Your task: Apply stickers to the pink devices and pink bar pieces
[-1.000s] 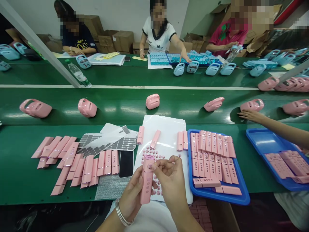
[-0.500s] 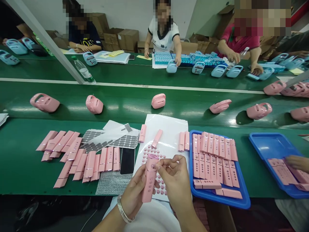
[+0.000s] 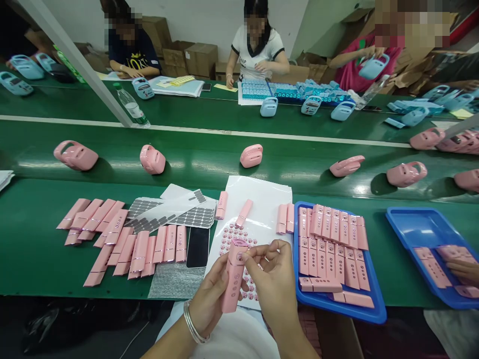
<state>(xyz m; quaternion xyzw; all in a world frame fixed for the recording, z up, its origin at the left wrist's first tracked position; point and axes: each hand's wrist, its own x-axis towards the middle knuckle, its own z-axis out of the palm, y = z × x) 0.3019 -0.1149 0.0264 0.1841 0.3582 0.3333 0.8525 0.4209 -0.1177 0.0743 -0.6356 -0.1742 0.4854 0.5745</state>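
Observation:
My left hand (image 3: 210, 294) is wrapped round a slim pink plastic case (image 3: 232, 284), held upright and slightly tilted, with a row of small dark marks down its front. Near its top, a round sticker (image 3: 240, 256) shows on the face. The thumb and forefinger of my right hand (image 3: 267, 271) are pinched together at that sticker's right edge, touching the case; its other fingers are curled. Beneath both hands lies a white sheet (image 3: 258, 192) with rows of round picture stickers (image 3: 226, 242), partly hidden by the hands and case.
Pink cases (image 3: 112, 224) lie in groups at left, beside grey label sheets (image 3: 187, 217) and a phone (image 3: 197, 248). A blue tray (image 3: 377, 304) of cases stands at right, another blue tray (image 3: 406, 219) beyond. Pink handled shells (image 3: 251, 156) sit on the green belt (image 3: 202, 159); co-workers sit opposite.
My hands and the case have barely moved. The pink shells appear slightly further right. Across the belt, a co-worker has let go of a blue shell and another has lifted one.

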